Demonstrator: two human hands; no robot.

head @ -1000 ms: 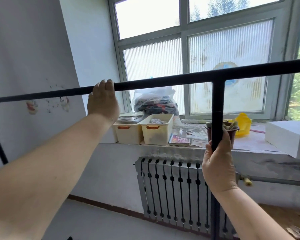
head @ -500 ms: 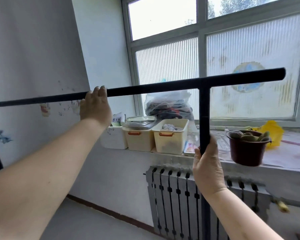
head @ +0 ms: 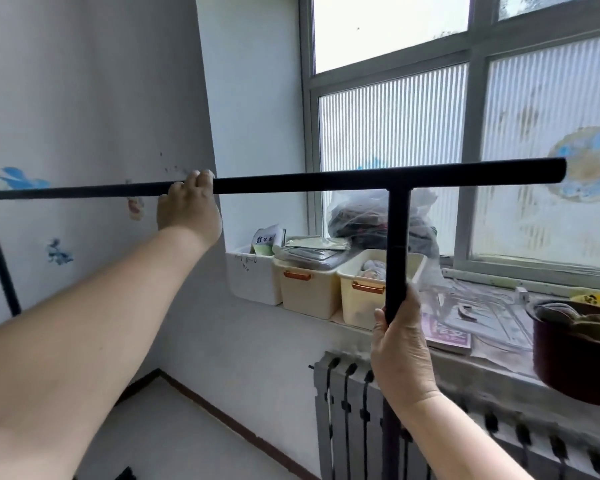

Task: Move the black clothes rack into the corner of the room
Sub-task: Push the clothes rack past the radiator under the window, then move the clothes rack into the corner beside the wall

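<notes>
My left hand grasps the black clothes rack top bar, my right hand its upright; near the corner, its bar end could strike the window.

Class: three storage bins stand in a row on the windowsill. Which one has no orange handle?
The white bin at the left end, nearest the corner. The two cream bins beside it each show an orange handle.
</notes>
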